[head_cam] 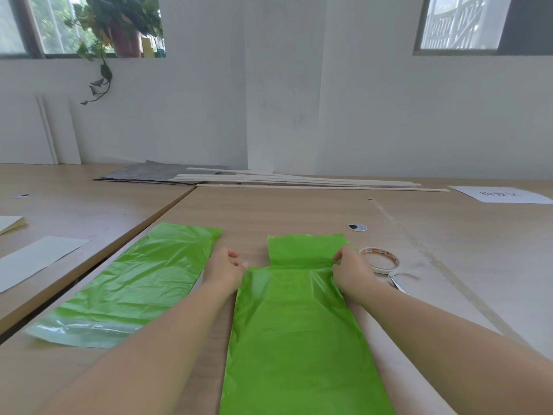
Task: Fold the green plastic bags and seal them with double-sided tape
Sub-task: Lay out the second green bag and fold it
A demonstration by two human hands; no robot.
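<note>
Green bag [296, 324], near end cut off: right hand [353, 274] fingers pinch its fold; left hand [224, 268] fingers curled, grip unclear.

Wooden table [269, 211] holds left green bag [143, 280], middle green bag [299, 339], tape roll [381, 260].
</note>
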